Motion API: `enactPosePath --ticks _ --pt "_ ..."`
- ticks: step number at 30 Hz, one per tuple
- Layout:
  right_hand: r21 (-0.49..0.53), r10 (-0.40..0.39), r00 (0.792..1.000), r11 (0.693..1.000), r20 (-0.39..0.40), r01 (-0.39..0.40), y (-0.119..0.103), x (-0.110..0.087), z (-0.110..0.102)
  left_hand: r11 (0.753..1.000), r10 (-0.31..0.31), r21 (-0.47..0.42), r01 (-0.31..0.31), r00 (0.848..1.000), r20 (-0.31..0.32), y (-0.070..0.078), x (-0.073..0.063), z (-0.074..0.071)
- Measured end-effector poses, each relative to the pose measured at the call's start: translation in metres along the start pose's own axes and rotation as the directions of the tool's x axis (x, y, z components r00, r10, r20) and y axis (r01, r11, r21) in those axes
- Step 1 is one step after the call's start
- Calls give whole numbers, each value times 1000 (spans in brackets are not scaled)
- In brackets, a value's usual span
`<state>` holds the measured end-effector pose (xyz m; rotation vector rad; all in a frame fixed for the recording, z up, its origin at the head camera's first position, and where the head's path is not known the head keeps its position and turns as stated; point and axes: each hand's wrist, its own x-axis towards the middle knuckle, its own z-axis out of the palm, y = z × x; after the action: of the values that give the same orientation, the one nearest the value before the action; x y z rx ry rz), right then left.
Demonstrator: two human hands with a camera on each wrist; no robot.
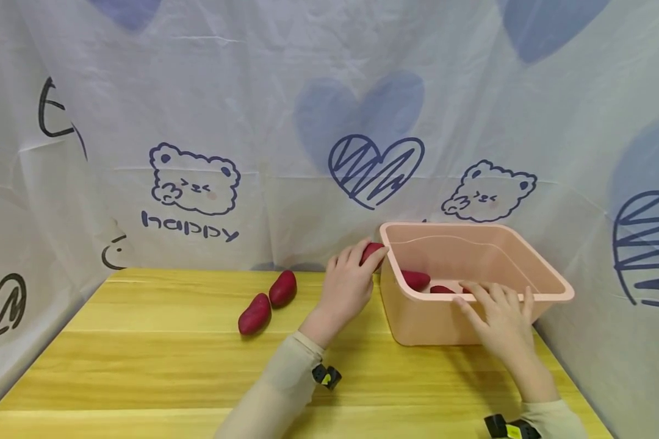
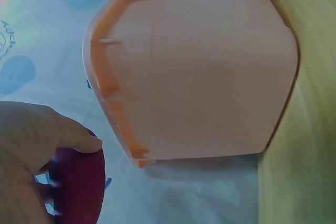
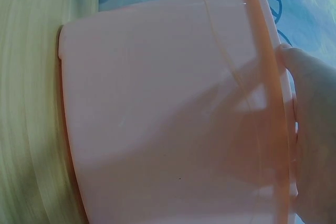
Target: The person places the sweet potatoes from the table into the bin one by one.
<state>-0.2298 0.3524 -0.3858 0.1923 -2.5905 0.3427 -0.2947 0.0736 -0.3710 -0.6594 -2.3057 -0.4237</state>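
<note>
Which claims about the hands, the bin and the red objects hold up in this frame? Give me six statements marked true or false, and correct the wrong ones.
1. The left hand holds a red object. True.
2. The bin is dark blue. False: it is pale pink-orange.
3. Two other red objects lie on the table, left of the bin. True.
4. The right hand lies flat on the table. False: the right hand is at the bin's near rim, with its thumb touching it.
5. Nothing is inside the bin. False: red pieces show inside it.
6. The cloth behind the table carries hearts and the word "happy". True.
</note>
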Motion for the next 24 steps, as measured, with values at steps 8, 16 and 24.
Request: enactPosePath --ticks 8,16,24 --pt "1 2 1000 1000 1 -2 0 1 1 998 57 30 -57 998 -5 7 16 -5" --pt "0 8 1000 1000 12 -8 -2 1 -1 988 145 63 -143 989 -15 14 28 -10" --pt "3 13 1000 1000 13 -13 -2 0 -2 978 177 105 -177 984 8 27 41 -15"
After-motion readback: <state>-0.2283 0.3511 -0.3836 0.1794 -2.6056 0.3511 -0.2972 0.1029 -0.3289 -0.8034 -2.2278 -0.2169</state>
